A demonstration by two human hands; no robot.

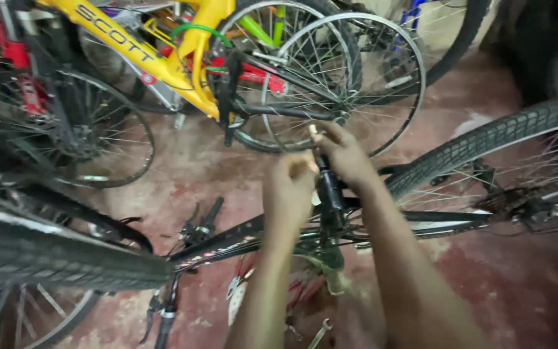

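Head view: a person bends over an upturned black bicycle [421, 223], both hands meeting at its black upright tube [330, 194], which rises from the middle of the frame. The left hand [290, 187] is curled shut around the left side of the tube near its top; the right hand [345, 154] is closed over the top end, fingers pinched on a small pale tool tip or bolt [313, 131] that pokes out above. Which of the two it is cannot be told.

Done well, the step likely calls for the left hand to brace the tube while the right turns squarely, without letting the frame rock.

A spanner [320, 334] lies on the red floor [524, 284] below the tube. Behind the tube stand a bare silver wheel [395, 48] and a yellow bicycle [163, 55]; a knobbly tyre [53, 255] lies to its left.

No containers show in this view.
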